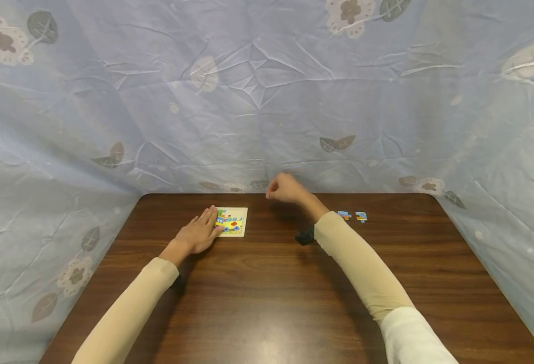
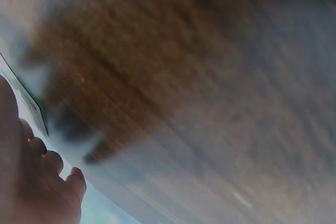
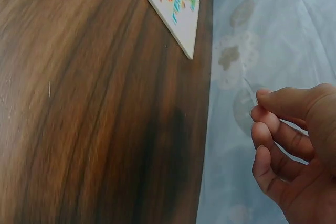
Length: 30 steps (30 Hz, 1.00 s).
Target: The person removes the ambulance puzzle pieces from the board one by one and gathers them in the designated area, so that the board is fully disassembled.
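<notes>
A small jigsaw puzzle board (image 1: 246, 222) with a pale frame and a colourful vehicle picture lies towards the far left of the table. My left hand (image 1: 198, 233) rests over its left part, fingers straight, covering some of the picture. The left wrist view shows that hand (image 2: 42, 182) at its lower left edge. My right hand (image 1: 287, 188) is raised near the table's far edge, right of the board. In the right wrist view, the right hand's (image 3: 294, 140) fingers are loosely curled, thumb near the index fingertip, with nothing visible between them. Two puzzle pieces (image 1: 344, 215) (image 1: 361, 216) lie beyond the right forearm.
A brown wood-grain table (image 1: 249, 283) spreads under both arms. Patterned grey-blue cloth (image 1: 258, 126) hangs behind the table and along both sides. A black object (image 1: 304, 236) shows beside the right sleeve cuff.
</notes>
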Tool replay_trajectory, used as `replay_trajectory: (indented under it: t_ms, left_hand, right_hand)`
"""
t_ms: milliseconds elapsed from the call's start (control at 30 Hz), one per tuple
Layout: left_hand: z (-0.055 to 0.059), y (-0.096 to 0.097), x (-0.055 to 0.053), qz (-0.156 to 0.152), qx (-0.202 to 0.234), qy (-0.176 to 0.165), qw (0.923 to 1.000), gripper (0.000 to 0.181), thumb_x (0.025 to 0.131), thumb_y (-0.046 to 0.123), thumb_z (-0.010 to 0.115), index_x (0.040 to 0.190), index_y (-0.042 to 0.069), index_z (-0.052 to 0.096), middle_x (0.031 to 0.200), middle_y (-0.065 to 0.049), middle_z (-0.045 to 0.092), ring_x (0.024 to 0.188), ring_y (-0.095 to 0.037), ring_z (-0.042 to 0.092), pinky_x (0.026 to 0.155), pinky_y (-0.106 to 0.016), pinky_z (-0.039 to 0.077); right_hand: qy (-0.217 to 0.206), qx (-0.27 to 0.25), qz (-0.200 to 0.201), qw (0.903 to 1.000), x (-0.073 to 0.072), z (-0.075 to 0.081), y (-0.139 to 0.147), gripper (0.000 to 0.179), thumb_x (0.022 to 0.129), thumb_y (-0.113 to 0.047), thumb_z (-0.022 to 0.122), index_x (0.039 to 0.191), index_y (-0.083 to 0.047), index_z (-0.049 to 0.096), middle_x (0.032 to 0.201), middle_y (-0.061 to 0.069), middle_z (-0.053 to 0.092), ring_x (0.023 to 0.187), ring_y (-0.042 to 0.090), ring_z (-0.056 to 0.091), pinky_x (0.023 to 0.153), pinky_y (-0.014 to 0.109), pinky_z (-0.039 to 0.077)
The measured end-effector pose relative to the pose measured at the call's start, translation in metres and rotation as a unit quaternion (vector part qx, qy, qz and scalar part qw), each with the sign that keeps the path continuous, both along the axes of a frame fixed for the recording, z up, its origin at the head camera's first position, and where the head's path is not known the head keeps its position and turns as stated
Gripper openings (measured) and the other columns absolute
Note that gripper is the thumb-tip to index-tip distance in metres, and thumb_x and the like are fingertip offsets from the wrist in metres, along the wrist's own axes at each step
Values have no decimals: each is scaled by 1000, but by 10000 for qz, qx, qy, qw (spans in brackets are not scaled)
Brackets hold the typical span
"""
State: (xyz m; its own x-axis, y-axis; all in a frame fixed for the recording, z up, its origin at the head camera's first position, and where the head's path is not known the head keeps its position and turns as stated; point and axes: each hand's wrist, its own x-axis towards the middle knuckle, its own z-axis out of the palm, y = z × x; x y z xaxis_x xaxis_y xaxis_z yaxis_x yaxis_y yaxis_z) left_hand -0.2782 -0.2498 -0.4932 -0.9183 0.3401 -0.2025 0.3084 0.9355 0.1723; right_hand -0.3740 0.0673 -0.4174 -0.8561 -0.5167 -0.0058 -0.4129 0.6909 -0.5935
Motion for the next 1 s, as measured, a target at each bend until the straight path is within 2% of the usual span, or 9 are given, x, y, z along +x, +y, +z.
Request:
replay_trajectory:
  t_ms: [267, 533, 733, 900, 1000]
  left_hand:
    - [-8, 1, 2, 106, 29, -89, 9999, 77, 115, 50, 26, 168, -1, 2, 178, -22, 0, 166, -40, 7, 135, -59, 12]
    - [-3, -1, 0, 153, 88, -121, 9998, 77, 115, 50, 26, 168, -2, 3, 177, -22, 1, 165, -41, 7, 135, -59, 12]
    - [-1, -1, 0, 131, 4, -82, 9999, 78, 115, 50, 27, 167, -3, 3, 177, -23, 2, 165, -41, 8, 135, -59, 13]
    - [-3, -1, 1, 189, 4, -129, 9997, 78, 115, 51, 26, 168, -2, 2, 177, -22, 0, 165, -41, 7, 135, -60, 12]
    - [-5, -1, 0, 194, 0, -145, 9997, 78, 115, 51, 25, 168, -2, 1, 177, -22, 0, 165, -41, 7, 135, -60, 11]
  right_hand:
    - [83, 141, 183, 9997, 0, -6, -28, 12, 98, -17, 74, 97, -8, 83, 105, 8, 81, 93, 23, 73, 85, 38, 62]
    - [191, 190, 393, 9989, 4, -8, -55, 14, 100, -16, 72, 97, -8, 83, 104, 8, 81, 78, 17, 67, 80, 34, 60]
    - [93, 213, 377, 9990, 6, -17, -76, 15, 100, -15, 71, 99, -6, 83, 102, 9, 81, 77, 16, 67, 77, 31, 61]
    - [19, 220, 396, 9990, 8, -27, -92, 17, 100, -13, 67, 98, -5, 82, 94, 7, 79, 70, 12, 61, 66, 23, 54]
    - [42, 313, 396, 9987, 12, -32, -105, 17, 101, -14, 66, 97, -6, 81, 94, 6, 78, 72, 12, 64, 68, 23, 55]
